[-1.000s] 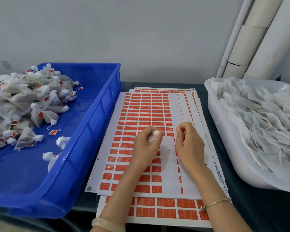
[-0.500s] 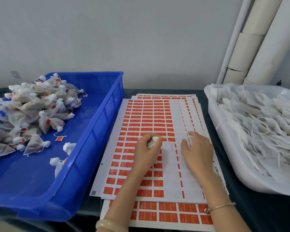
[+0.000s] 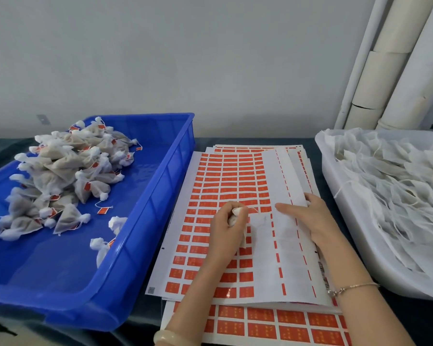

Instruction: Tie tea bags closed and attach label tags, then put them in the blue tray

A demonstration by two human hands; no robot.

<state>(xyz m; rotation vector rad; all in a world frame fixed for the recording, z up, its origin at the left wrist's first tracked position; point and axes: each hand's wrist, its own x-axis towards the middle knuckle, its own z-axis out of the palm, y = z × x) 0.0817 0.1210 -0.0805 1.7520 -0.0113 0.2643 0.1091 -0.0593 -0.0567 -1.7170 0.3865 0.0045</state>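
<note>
My left hand (image 3: 226, 227) grips a small white tea bag (image 3: 235, 216) over the top sheet of orange label tags (image 3: 223, 176). A thin string runs from the bag toward my right hand (image 3: 310, 218). That hand pinches the sheet's right edge, thumb on top, and the edge is lifted off the stack. The blue tray (image 3: 149, 213) stands at the left and holds a pile of tied, tagged tea bags (image 3: 60, 176).
A white tub (image 3: 340, 221) at the right is full of flat, untied tea bags (image 3: 398, 186). More label sheets (image 3: 273, 325) lie under the top one. White pipes (image 3: 385, 71) stand in the back right corner against the grey wall.
My right hand let go of the string near the bag, moved right and took the sheet's edge, which now rises. My left hand kept the tea bag in place.
</note>
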